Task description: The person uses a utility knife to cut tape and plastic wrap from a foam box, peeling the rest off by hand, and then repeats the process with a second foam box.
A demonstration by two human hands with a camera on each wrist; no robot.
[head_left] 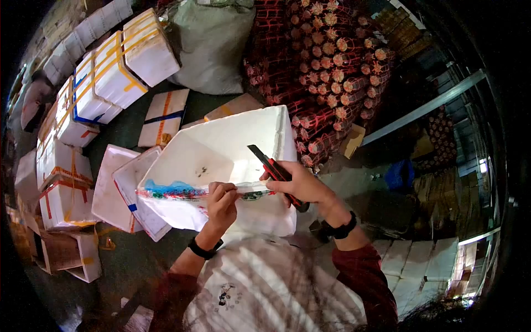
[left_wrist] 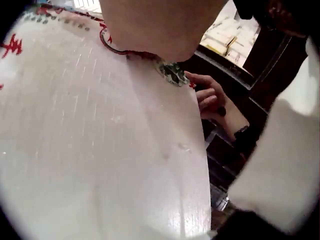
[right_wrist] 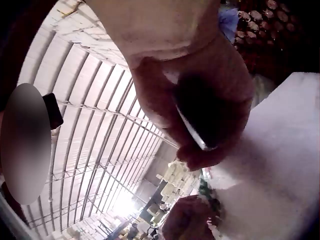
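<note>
An open white foam box [head_left: 221,149] is tilted toward me, its near rim covered with printed tape [head_left: 177,191] in blue, red and green. My left hand [head_left: 221,200] pinches that tape on the near rim. My right hand [head_left: 298,182] grips a red and black utility knife [head_left: 274,169], blade end up over the box's inside. The left wrist view shows the box's white wall [left_wrist: 100,140] and the right hand [left_wrist: 212,100] beyond it. In the right wrist view the right hand [right_wrist: 210,115] is wrapped round the dark knife handle [right_wrist: 197,120] beside the box [right_wrist: 280,165].
Taped white foam boxes [head_left: 110,72] are stacked at the left, with loose lids [head_left: 119,188] on the dark floor. A grey sack [head_left: 213,44] and a pile of red netted bundles [head_left: 326,72] stand behind. More foam boxes [head_left: 420,265] lie at the right.
</note>
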